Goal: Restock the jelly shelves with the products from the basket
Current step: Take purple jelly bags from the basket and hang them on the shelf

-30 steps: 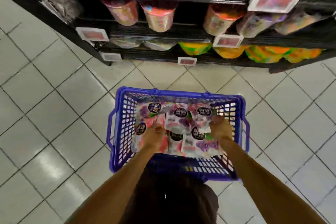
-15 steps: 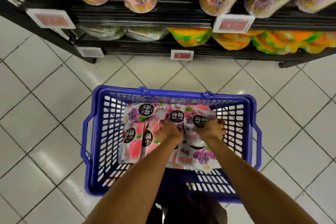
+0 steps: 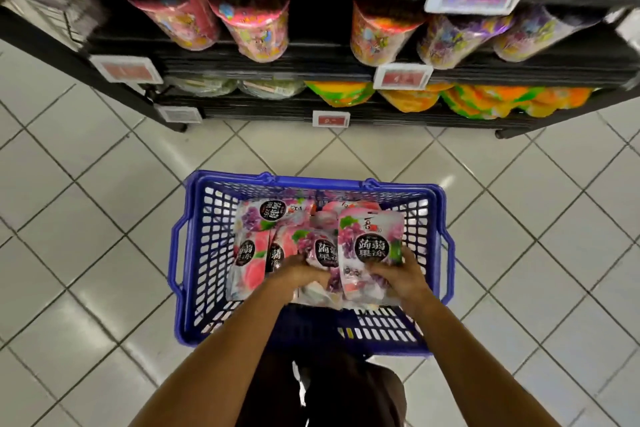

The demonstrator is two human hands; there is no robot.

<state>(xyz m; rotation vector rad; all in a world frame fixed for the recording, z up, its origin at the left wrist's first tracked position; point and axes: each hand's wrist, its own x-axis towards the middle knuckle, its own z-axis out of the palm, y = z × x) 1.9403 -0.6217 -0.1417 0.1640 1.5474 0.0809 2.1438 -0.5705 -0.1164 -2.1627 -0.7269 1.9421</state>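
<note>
A blue plastic basket (image 3: 194, 253) stands on the tiled floor and holds several jelly pouches. My right hand (image 3: 401, 279) grips the lower end of a purple grape jelly pouch (image 3: 370, 236) and holds it tipped up above the others. My left hand (image 3: 301, 272) holds a second grape pouch (image 3: 323, 246) just beside it. Pink peach pouches (image 3: 249, 253) lie flat at the basket's left side. Both forearms reach in over the near rim.
Black shelves (image 3: 311, 66) rise ahead with round jelly tubs (image 3: 256, 28) on one level and orange-green bags (image 3: 485, 100) below. Price tags (image 3: 401, 76) hang on the shelf edges. Grey floor tiles surround the basket.
Both hands have closed on grape pouches and raised them off the pile. The view has tilted up, showing more of the shelves.
</note>
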